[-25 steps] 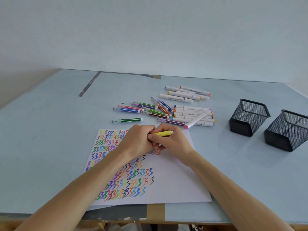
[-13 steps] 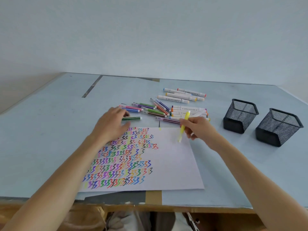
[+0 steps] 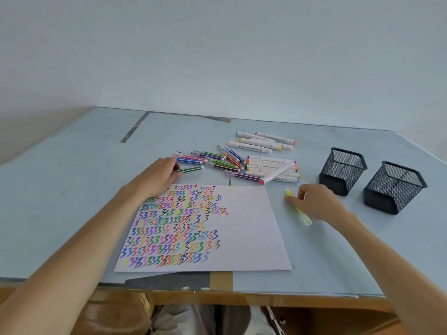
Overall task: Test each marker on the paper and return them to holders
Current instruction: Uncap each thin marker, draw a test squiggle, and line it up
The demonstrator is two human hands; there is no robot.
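Your R hand pinches yellow marker low over surface, beside paper, short of holders, both empty. L hand, fingers relaxed, touches green marker, likely next test.

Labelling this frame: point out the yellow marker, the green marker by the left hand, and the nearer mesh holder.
yellow marker (image 3: 300, 210): head view, middle of its barrel.
green marker (image 3: 191, 169): head view, middle of its striped barrel.
nearer mesh holder (image 3: 393, 189): head view, its front mesh wall.
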